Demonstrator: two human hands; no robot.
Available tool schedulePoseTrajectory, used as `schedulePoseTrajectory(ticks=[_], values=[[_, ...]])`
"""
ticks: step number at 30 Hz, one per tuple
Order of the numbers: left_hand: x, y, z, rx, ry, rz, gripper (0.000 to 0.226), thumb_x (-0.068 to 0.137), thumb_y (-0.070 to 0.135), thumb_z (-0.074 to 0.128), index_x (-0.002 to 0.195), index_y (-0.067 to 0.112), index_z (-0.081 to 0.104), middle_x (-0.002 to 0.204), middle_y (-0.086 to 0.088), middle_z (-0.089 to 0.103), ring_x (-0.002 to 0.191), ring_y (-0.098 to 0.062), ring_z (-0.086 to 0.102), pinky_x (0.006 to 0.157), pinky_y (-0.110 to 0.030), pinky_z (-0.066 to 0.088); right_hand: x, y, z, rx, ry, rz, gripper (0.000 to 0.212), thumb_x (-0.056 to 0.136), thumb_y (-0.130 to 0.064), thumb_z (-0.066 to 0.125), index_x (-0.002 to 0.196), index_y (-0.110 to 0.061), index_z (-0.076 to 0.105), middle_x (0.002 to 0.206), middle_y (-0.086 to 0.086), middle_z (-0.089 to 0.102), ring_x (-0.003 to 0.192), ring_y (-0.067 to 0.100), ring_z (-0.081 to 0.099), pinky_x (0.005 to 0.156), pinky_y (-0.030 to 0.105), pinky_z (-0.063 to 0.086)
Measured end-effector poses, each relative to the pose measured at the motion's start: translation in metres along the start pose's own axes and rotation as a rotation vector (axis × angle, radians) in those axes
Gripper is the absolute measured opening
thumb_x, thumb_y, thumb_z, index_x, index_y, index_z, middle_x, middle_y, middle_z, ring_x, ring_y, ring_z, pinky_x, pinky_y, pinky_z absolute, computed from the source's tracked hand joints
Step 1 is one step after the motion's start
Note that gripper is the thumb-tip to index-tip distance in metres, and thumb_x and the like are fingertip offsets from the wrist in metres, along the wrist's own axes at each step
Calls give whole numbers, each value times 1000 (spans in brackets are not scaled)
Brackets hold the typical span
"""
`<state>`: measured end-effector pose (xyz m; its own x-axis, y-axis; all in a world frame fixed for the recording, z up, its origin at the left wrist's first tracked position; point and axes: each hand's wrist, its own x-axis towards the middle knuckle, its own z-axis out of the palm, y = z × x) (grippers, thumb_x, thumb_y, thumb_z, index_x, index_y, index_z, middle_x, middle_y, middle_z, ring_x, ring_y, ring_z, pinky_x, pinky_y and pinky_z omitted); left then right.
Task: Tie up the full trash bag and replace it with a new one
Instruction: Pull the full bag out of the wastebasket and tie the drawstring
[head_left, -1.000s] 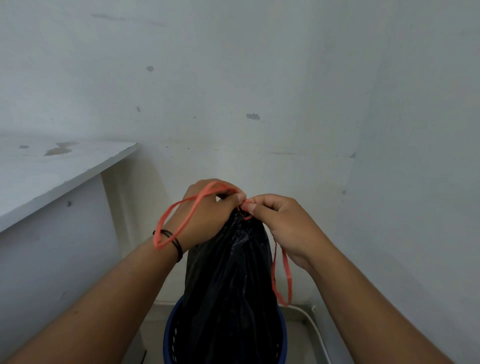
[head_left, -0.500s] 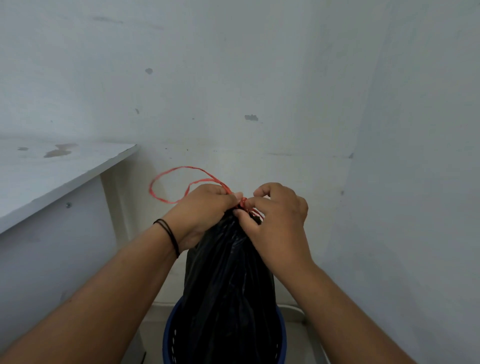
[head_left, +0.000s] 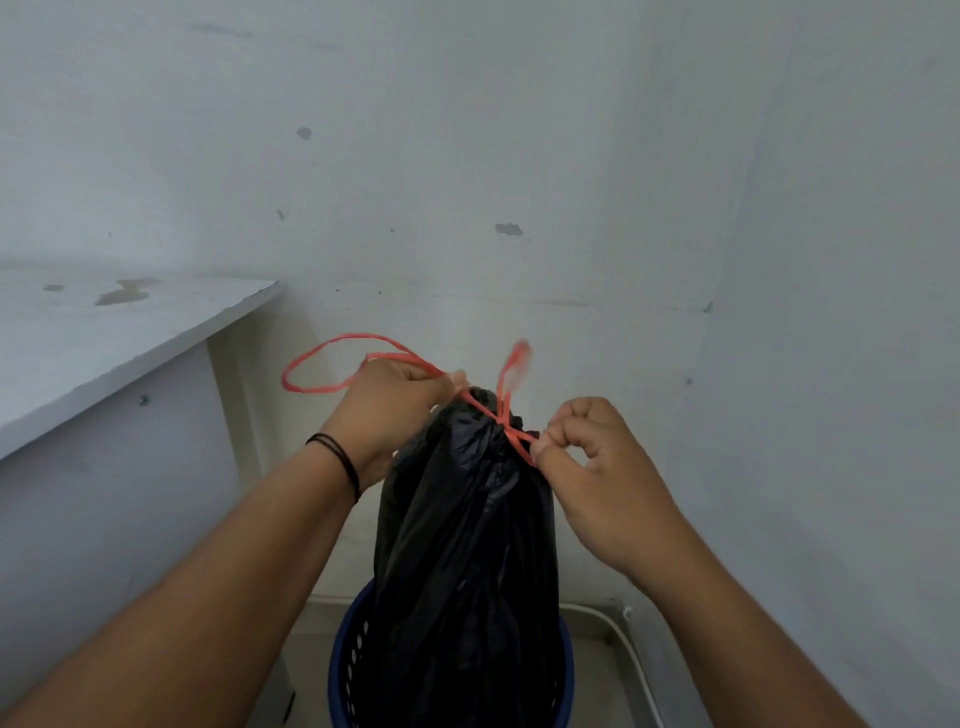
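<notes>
Head view, bag (head_left: 467, 545) neck cinched by cord (head_left: 511, 434), cord pinched by left hand (head_left: 392, 410) and right hand (head_left: 597, 457), bag stood in bin (head_left: 345, 670).

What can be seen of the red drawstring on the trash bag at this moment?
The red drawstring is a thin, flat, plastic-looking cord crossing in an X over the gathered neck of the black trash bag. The left hand pinches one strand, whose long loop arcs up and out to the left. The right hand pinches the other strand low at the neck; a shorter loop stands up behind the crossing, blurred. Whether a knot is finished cannot be told.
</notes>
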<state>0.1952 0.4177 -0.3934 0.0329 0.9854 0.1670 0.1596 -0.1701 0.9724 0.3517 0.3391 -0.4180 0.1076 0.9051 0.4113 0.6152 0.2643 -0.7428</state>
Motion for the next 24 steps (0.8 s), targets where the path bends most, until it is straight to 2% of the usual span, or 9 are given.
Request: schedulePoseTrajectory(ticks=[4,8,11,13,15,16,18,22,24], values=[[0,-8,6,185,68,107,20,85,24,66,89,7,75,93,0,72,77,2,60,59,-3,42,-19,8,-3,7,-71,4,26,86,-8,53,61,-13,48,88,-2,50,83,10,50,69,8,34],[-2,-9,11,258,112,124,23,87,32,62,82,13,74,94,-7,73,81,-16,65,75,-25,51,-14,10,-10,10,-114,64,24,87,-12,51,63,-10,47,80,-2,48,68,7,45,60,7,34],[-3,-13,11,223,91,89,29,89,38,58,81,14,73,83,-3,71,62,-16,54,63,-27,43,-10,12,-10,-69,-8,41,19,86,-19,55,66,-17,51,83,-7,52,74,2,49,62,9,36],[-3,-16,12,157,76,90,34,89,38,57,85,7,71,86,-10,71,63,-13,52,62,-26,40,-11,8,-5,-136,39,-11,14,83,-38,59,86,-25,55,98,-15,53,88,2,51,75,19,41],[-5,-18,14,86,85,151,28,88,35,60,82,11,73,89,-7,73,73,-7,61,68,-22,45,-9,5,1,-320,-36,-46,55,77,-59,58,125,-35,44,117,-19,46,108,6,48,92,28,43],[-9,-17,15,66,89,210,21,88,33,61,82,17,74,89,1,74,78,-2,64,72,-17,46,-4,6,5,-408,-78,-80,68,77,-60,58,136,-36,34,122,-14,47,113,11,49,95,32,43],[-20,-16,16,124,107,508,11,87,25,63,84,22,73,89,10,72,85,1,65,76,-14,47,9,10,11,-431,-98,-135,66,81,-48,61,140,-37,33,118,-2,57,110,19,55,91,33,46],[-31,-48,9,709,-87,1243,25,92,14,50,101,6,72,107,-9,69,100,-19,62,88,-32,49,36,18,8,-221,-135,-92,51,82,-16,62,129,-29,49,113,1,64,99,16,61,83,20,43],[-29,-71,2,827,-171,1287,39,95,10,33,111,2,68,126,-13,61,121,-25,54,101,-38,44,44,20,4,-199,-174,-75,45,84,-12,59,125,-27,51,108,1,63,91,15,60,77,20,42]])
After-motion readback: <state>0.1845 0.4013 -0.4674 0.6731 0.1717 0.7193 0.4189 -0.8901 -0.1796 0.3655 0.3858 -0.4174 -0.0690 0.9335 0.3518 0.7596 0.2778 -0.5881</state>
